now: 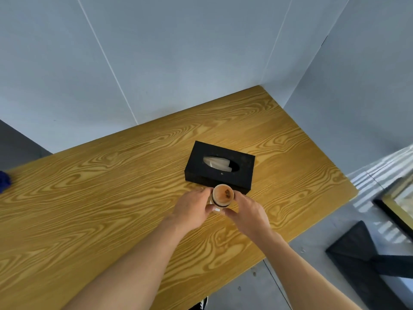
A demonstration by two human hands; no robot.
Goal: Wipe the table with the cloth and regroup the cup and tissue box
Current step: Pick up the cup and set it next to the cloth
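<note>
A small cup with brownish liquid inside stands upright on the wooden table, right against the near side of a black tissue box with a white tissue showing in its slot. My left hand cups the left side of the cup, fingers touching it. On the cup's right, my right hand wraps it with thumb and fingers. A dark blue cloth lies at the table's far left edge, mostly out of frame.
Grey walls meet in a corner behind the table. To the right, beyond the table's edge, is grey floor with a black angular object and a dark-framed panel. A shoe tip shows below the table's near edge.
</note>
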